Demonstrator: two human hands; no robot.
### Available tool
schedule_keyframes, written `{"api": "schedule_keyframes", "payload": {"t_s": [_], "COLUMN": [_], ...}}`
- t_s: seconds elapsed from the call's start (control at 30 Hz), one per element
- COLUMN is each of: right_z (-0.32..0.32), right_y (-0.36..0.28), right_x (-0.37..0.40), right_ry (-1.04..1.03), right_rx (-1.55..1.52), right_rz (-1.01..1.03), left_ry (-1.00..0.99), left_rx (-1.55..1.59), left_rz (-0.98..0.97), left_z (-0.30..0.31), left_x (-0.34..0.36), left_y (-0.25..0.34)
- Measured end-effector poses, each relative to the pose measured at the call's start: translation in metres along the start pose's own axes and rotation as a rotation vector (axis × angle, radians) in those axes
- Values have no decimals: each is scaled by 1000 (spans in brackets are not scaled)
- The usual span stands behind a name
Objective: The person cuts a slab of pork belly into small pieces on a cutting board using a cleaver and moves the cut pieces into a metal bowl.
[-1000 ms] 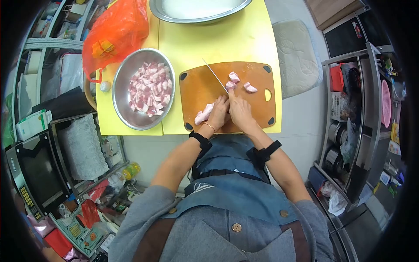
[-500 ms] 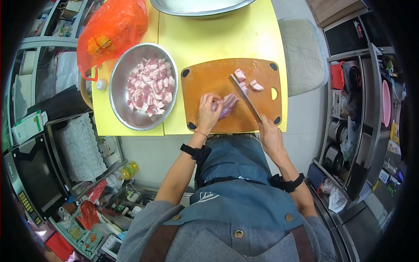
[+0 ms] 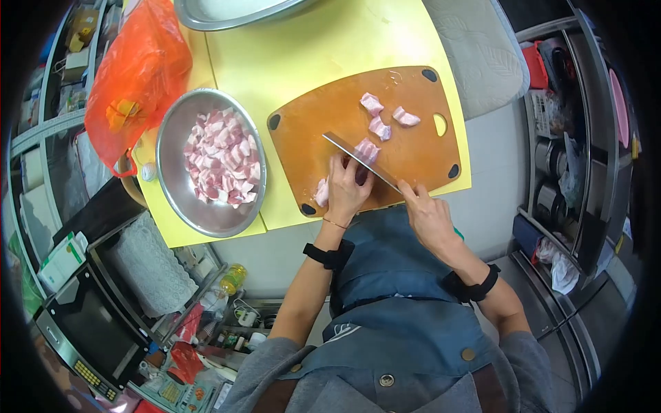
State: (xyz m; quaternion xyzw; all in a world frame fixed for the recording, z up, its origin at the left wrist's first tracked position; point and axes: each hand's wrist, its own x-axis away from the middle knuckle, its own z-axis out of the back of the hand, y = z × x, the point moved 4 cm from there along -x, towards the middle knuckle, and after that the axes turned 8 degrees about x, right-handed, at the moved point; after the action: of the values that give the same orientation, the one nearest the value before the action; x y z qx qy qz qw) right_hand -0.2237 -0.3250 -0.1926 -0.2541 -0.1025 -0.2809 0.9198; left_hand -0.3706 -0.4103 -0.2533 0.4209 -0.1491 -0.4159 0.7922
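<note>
My left hand (image 3: 348, 187) is closed over a piece of raw pork, its bent fingertips beside the blade. In my right hand (image 3: 430, 219) is the handle of a knife (image 3: 352, 157), whose blade slants across the meat. A pork chunk (image 3: 368, 149) shows just beyond the blade. Farther up the brown cutting board (image 3: 310, 134) lie several cut pork cubes (image 3: 372, 103). Another bit of pork (image 3: 321, 193) pokes out left of my left hand. What sits under my left palm is mostly hidden.
A steel bowl (image 3: 166, 175) of pork cubes stands left of the board on the yellow table (image 3: 303, 51). Behind it lies a red plastic bag (image 3: 148, 62). A large metal basin (image 3: 206, 26) is at the far edge. A cushioned seat (image 3: 475, 55) adjoins the table's right side.
The knife has moved left, away from the cut cubes and onto the meat by my left hand. One more cube lies apart on the board. The whole view has turned somewhat.
</note>
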Motion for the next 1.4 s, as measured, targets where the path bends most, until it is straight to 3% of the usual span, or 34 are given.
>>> {"api": "schedule_keyframes", "payload": {"t_s": [0.5, 0.77, 0.87, 1.0, 1.17, 1.4], "right_z": [1, -24, -23, -18, -6, 9], "right_y": [0, -44, -39, -4, 21, -18], "right_x": [19, -80, -72, -9, -4, 4], "right_ry": [-152, 133, 190, 73, 95, 53], "right_rx": [8, 0, -28, 43, -44, -16], "right_rz": [-57, 64, 85, 5, -45, 38], "left_ry": [-31, -89, -43, 28, 43, 11], "left_rx": [26, 92, 36, -20, 238, -18], "left_rz": [-25, -58, -101, 12, 108, -90], "left_z": [-4, 0, -2, -3, 26, 35], "left_x": [-1, -1, 1, -3, 0, 18], "left_y": [-10, -16, -13, -11, -10, -7]}}
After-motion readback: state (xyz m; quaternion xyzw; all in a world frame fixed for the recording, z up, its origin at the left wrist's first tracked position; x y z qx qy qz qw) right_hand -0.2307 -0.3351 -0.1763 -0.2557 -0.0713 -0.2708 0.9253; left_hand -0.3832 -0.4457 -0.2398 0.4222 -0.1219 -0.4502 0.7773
